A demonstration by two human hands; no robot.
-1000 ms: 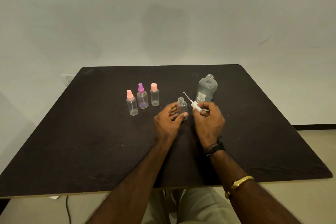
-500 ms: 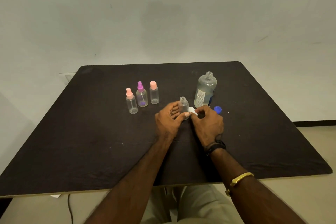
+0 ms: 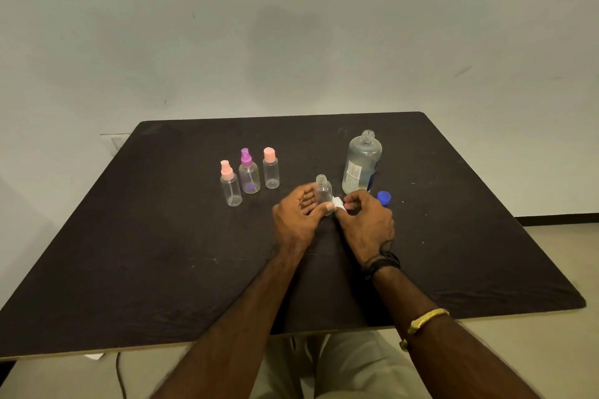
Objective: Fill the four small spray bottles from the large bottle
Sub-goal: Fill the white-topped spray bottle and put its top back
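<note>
Spray head [image 3: 337,203], white, is pinched in your right hand [image 3: 368,223] just left of the large bottle [image 3: 363,159]; your left hand [image 3: 295,220] grips the uncapped small bottle [image 3: 323,193] beside it, upright; lay the head flat, clear of the pouring path.

The white spray head [image 3: 338,203] is mostly hidden under the right hand [image 3: 366,223]. The left hand [image 3: 296,220] covers the base of the open bottle [image 3: 322,189]. The print on the label [image 3: 352,176] is too small to read. The left edge cuts off the corner of the counter [image 3: 162,269].
</note>
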